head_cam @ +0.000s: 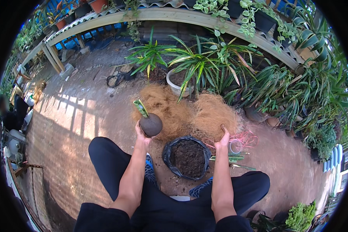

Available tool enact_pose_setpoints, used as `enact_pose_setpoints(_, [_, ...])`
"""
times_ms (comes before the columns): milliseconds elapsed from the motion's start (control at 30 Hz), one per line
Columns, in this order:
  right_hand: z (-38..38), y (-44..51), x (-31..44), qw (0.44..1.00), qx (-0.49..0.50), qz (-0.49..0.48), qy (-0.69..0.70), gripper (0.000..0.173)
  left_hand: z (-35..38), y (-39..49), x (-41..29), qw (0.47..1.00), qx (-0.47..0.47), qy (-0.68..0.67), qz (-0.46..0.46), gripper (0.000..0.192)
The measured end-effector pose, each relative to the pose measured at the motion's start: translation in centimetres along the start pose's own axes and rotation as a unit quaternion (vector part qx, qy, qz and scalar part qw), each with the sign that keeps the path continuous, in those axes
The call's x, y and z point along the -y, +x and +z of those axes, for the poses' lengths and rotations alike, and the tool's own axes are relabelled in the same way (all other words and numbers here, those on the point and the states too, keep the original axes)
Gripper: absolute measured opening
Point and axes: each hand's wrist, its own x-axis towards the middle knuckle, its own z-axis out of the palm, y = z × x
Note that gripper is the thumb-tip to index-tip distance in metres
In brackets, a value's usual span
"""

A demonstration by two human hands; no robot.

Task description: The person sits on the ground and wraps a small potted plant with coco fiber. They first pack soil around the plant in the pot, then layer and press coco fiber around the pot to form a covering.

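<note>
My left hand cups a dark, rounded ball of soil from its lower left side. A short, variegated snake plant leaf cutting sticks up out of the ball. My right hand grips the lower right edge of a loose clump of brown coconut fibre; some of its fingers are hidden in the strands. Beside it spreads a second heap of coconut fibre. Between my forearms stands a black plastic bag with its mouth rolled open, filled with dark soil.
Pink plastic twine, a clear plastic cup and cut snake plant leaves lie at the right. A white pot with a leafy plant stands behind the fibre. Beyond runs a raised plant bench. A person is at far left.
</note>
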Motion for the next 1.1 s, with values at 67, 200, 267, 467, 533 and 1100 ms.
enact_pose_setpoints(67, [0.2, -0.1, -0.1, 1.0, 0.019, 0.02, 0.011, 0.043, -0.3, -0.3, -0.7, 1.0, 0.006, -0.001, 0.022, 0.054])
enact_pose_setpoints(200, [0.4, -0.5, 0.0, 0.999, 0.019, 0.027, 0.015, 0.051, -0.7, -1.2, -2.0, 0.998, 0.011, -0.023, 0.06, 0.057])
enact_pose_setpoints(267, [0.5, -0.9, 0.1, 0.999, 0.02, 0.021, 0.014, 0.051, -0.8, -2.0, -2.4, 0.998, -0.027, -0.026, 0.055, 0.058])
enact_pose_setpoints(467, [2.1, -2.7, 0.0, 0.998, -0.012, -0.01, -0.055, 0.05, 0.1, -4.1, -1.9, 0.999, 0.025, -0.04, 0.024, 0.057])
enact_pose_setpoints(533, [2.5, -3.4, -0.2, 0.997, 0.001, -0.001, -0.083, 0.05, 0.9, -4.5, -1.3, 0.997, 0.058, -0.046, -0.002, 0.056])
enact_pose_setpoints(1100, [-0.3, -5.3, 0.6, 0.969, 0.01, -0.036, -0.244, 0.043, 6.8, -6.0, 3.5, 0.993, 0.087, -0.003, -0.078, 0.05])
